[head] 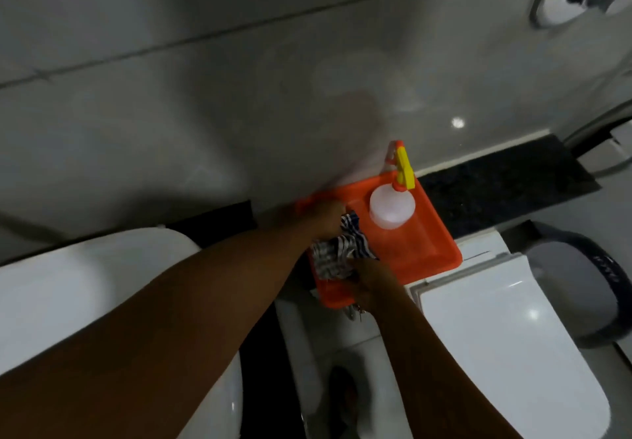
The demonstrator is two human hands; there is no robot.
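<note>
An orange tray (431, 247) sits on top of a toilet cistern against the tiled wall. In it stands a clear spray bottle (391, 206) with a yellow and orange trigger head. A blue and white striped cloth (338, 250) lies crumpled at the tray's left end. My left hand (325, 218) reaches over the tray's far left corner and grips the cloth from above. My right hand (371, 281) holds the cloth's near side at the tray's front edge. Motion blur hides the fingers' exact lay.
A white toilet with its lid (506, 342) raised stands below the tray. A white basin (78, 288) is at the left. A dark bin (588, 284) stands at the right, and a black stone ledge (506, 182) runs along the wall.
</note>
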